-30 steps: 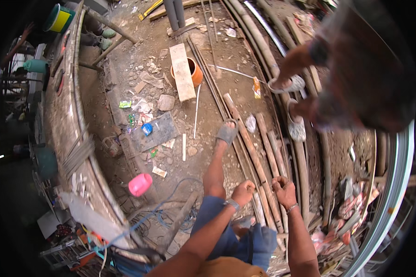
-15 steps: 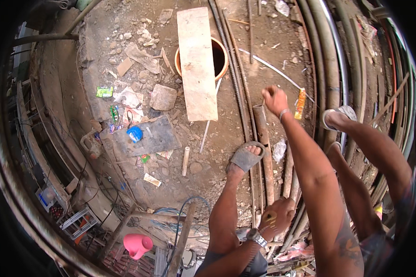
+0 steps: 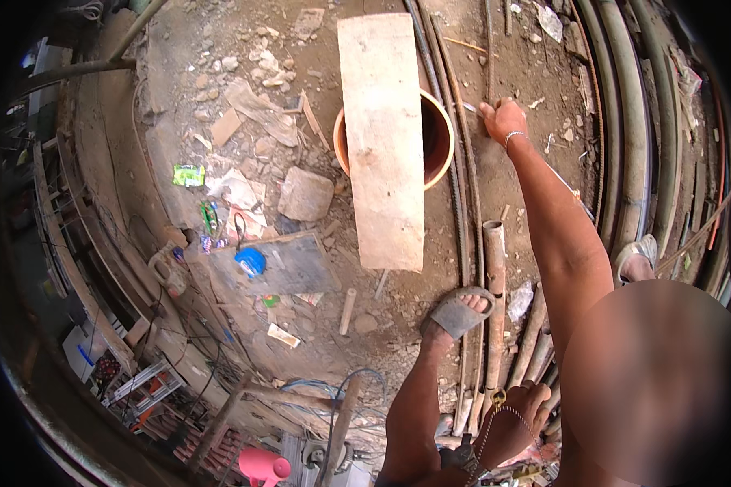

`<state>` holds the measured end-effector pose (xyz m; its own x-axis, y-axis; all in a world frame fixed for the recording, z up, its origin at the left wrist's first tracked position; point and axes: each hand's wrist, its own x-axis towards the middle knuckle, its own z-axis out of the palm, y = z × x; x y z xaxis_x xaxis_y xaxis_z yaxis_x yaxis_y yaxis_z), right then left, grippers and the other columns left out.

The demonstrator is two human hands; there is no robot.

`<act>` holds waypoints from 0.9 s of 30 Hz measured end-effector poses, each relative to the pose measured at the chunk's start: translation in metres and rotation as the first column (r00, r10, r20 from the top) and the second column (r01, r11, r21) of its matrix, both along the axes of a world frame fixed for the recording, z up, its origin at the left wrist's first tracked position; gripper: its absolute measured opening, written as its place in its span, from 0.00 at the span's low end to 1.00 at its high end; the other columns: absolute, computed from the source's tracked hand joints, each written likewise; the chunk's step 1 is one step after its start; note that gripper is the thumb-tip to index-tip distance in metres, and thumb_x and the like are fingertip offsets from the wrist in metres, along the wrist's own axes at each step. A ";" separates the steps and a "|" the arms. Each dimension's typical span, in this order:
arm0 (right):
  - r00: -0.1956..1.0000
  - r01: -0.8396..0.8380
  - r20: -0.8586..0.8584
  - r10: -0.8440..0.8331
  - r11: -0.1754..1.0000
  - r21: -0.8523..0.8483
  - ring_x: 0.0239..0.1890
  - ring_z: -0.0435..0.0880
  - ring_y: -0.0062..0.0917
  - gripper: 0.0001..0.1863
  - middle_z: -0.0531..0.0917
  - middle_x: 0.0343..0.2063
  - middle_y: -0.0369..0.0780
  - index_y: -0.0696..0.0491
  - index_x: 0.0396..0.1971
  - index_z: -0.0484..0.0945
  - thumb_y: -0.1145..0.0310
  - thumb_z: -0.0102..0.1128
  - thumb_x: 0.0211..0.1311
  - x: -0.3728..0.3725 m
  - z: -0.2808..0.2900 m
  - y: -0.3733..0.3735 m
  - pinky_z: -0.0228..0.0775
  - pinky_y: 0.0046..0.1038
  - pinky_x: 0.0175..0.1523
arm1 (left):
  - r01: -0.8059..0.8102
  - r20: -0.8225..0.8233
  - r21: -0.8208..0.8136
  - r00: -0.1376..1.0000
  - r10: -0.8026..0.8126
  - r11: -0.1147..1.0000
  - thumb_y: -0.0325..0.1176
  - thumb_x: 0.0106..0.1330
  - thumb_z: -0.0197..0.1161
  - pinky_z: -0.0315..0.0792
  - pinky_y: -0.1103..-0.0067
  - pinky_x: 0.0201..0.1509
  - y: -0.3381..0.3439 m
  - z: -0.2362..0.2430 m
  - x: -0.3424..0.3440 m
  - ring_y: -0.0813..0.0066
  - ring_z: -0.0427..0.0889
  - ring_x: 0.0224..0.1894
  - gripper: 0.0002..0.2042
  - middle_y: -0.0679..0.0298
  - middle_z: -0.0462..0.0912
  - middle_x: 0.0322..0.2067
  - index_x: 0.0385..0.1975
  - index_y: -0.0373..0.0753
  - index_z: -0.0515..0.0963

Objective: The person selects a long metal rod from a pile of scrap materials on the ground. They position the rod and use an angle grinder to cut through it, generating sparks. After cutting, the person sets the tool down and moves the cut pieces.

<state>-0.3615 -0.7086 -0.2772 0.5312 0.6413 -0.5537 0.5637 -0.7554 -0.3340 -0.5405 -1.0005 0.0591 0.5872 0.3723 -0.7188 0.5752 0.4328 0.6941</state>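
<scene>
My right hand (image 3: 502,119) is stretched forward over the dirt, its fingers pinched together beside a thin white strip (image 3: 469,106) that runs under the arm. Whatever is in that pinch is too small to make out. Low in the picture, my left hand (image 3: 512,422) has its fingers curled, close to the near ends of a bundle of pipes; its fingertips and anything in them are hidden. A rusty pipe (image 3: 493,284) lies between the two hands. Long ribbed steel rods (image 3: 453,130) run alongside it, with a sandalled foot (image 3: 461,312) against them.
A pale board (image 3: 380,146) lies across an orange-rimmed round container (image 3: 439,142). Long pipes (image 3: 625,122) line the right side, by another sandalled foot (image 3: 638,258). A dark slab (image 3: 280,264) with a blue object (image 3: 250,261), rubble and wrappers are at left; a pink jug (image 3: 264,465) stands below.
My right hand has reached farther forward, past the rusty pipe's end. The view has shifted, so the ground sits lower and farther right. A large blurred round area now covers the lower right.
</scene>
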 end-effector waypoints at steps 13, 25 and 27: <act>0.943 0.226 -0.312 -0.115 0.910 0.347 0.29 0.86 0.48 0.14 0.82 0.22 0.55 0.59 0.37 0.71 0.62 0.53 0.68 0.020 0.162 -0.053 0.77 0.43 0.43 | 0.091 -0.058 0.126 0.995 -0.084 0.988 0.30 0.61 0.60 0.75 0.60 0.40 -0.073 -0.011 -0.006 0.50 0.81 0.38 0.07 0.54 0.80 0.33 0.36 0.38 0.74; 0.958 0.175 -0.261 -0.117 0.962 0.210 0.38 0.78 0.62 0.13 0.79 0.32 0.62 0.57 0.41 0.69 0.62 0.53 0.67 -0.091 0.271 -0.420 0.69 0.55 0.42 | -0.135 -0.018 0.173 0.990 0.140 0.976 0.24 0.59 0.59 0.75 0.68 0.40 -0.177 0.021 -0.077 0.52 0.81 0.34 0.01 0.53 0.81 0.29 0.28 0.36 0.77; 0.953 0.199 -0.254 -0.166 0.973 0.113 0.38 0.78 0.63 0.13 0.79 0.31 0.62 0.57 0.41 0.68 0.62 0.53 0.67 -0.114 0.284 -0.509 0.69 0.56 0.42 | -0.227 0.002 0.237 0.972 0.233 0.945 0.23 0.59 0.60 0.75 0.69 0.40 -0.187 0.050 -0.096 0.55 0.82 0.33 0.02 0.55 0.81 0.29 0.29 0.36 0.79</act>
